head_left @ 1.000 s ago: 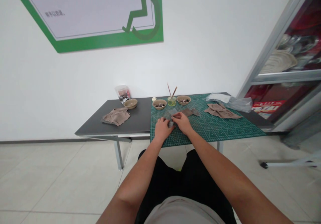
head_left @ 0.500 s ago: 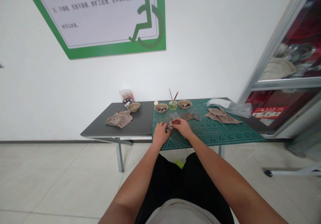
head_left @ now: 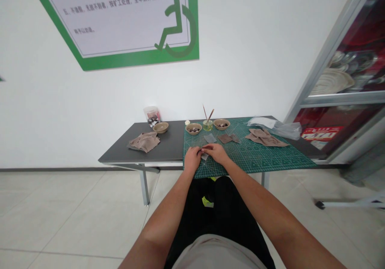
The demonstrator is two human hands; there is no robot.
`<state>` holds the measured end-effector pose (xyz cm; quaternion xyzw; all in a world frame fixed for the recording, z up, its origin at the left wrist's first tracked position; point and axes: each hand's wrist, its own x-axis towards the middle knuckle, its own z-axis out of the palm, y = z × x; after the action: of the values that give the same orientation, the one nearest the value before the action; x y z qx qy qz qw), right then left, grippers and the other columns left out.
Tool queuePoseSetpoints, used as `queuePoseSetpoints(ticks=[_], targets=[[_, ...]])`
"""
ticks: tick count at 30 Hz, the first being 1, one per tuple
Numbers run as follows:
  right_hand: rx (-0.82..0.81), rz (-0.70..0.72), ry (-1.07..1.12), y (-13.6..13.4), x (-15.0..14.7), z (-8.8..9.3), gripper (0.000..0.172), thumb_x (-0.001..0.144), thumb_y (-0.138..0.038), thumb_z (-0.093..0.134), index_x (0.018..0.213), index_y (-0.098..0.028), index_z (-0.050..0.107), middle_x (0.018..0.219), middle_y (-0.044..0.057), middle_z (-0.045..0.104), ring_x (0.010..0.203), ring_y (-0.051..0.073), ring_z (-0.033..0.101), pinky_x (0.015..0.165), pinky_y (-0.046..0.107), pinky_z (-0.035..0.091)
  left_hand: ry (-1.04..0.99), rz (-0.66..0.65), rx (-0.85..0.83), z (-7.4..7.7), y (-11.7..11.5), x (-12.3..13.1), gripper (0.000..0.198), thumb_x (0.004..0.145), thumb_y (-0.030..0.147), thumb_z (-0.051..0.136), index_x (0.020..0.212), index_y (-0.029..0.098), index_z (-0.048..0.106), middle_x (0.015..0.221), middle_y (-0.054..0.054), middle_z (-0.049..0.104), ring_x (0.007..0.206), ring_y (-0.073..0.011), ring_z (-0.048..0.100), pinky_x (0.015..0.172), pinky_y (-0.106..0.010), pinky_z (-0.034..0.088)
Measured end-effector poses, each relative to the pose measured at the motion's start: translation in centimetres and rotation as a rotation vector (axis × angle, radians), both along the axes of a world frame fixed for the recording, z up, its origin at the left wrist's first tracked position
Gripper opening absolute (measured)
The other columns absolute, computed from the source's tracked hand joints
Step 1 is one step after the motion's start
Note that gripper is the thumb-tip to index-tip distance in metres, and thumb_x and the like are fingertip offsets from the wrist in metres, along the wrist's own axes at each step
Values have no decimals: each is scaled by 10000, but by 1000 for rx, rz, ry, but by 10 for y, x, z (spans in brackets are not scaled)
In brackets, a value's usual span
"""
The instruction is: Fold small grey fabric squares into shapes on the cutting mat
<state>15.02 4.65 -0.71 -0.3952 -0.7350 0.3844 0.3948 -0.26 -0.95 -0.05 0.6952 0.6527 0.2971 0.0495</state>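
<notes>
My left hand and my right hand meet over the front of the green cutting mat. The fingers of both are pinched together, tip to tip; what lies between them is too small and covered to make out. Just under the fingertips shows a small pale-grey flat piece; whether it is held or rests on the mat I cannot tell. Beyond the hands lie a grey square sheet, a brown square sheet and a smaller grey piece.
Two bowls of small dark pieces, left and right, flank a glass jar with brushes. A third bowl, a plastic tub and a brown cloth stand left. Another cloth and a plastic bag lie right.
My fingers have drawn closer together. The grey piece that was up between them now shows below the fingertips, and the grey square sheet behind is more exposed.
</notes>
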Motion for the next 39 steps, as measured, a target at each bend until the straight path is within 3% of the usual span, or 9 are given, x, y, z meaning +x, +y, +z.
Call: queuePoseSetpoints(ticks=[5,12,16,20,25,32,36,39], targets=[[-17,32,22,1,0,0,246,796,-359,627,933,-202,758,837,46,757,751,194,688,703,300,514,-53,20,-12,-2,3,0,202,920,250,514,1036,252,678,978,-40,700,970,-197,578,831,-303,438],[7,-155,-84,1,-6,2,157,706,-242,673,844,-199,734,767,28,739,719,187,675,677,280,491,48,-47,9,-2,0,1,246,924,285,501,1081,228,682,1022,-60,684,1011,-217,551,898,-337,425],[1,-175,-109,1,-8,3,135,669,-225,677,795,-189,710,741,20,720,698,176,657,646,262,472,101,-54,-24,1,-1,2,282,903,258,521,1147,247,662,1043,-63,665,1031,-222,537,910,-346,422],[4,-198,-92,2,-6,2,139,672,-236,661,790,-181,708,726,26,710,690,175,647,646,263,469,103,-59,-4,1,-3,5,244,900,258,515,1091,222,664,1029,-73,655,1026,-228,535,922,-353,418],[-27,-189,-22,6,-3,-3,191,667,-240,650,839,-174,701,748,27,708,707,178,649,673,273,480,180,-40,49,0,-10,8,207,898,256,507,1001,229,684,1055,-68,648,1079,-242,504,1067,-409,323],[11,-184,9,6,-1,-3,206,656,-222,663,854,-168,679,746,26,698,698,175,644,666,276,485,236,-2,39,2,-14,9,279,914,303,475,1092,264,687,1103,-91,617,1057,-262,483,892,-399,397],[74,-180,21,1,-4,0,190,676,-181,642,866,-174,661,749,10,684,694,160,637,686,275,495,251,-10,64,1,-15,9,295,930,316,457,1138,265,660,1115,-76,635,1075,-254,483,901,-403,378],[177,-143,-105,-6,-6,2,173,701,-153,643,872,-178,662,815,24,681,706,149,633,715,276,504,231,10,77,1,-16,9,265,927,306,471,1108,241,653,1105,-69,652,1087,-244,491,932,-407,361]])
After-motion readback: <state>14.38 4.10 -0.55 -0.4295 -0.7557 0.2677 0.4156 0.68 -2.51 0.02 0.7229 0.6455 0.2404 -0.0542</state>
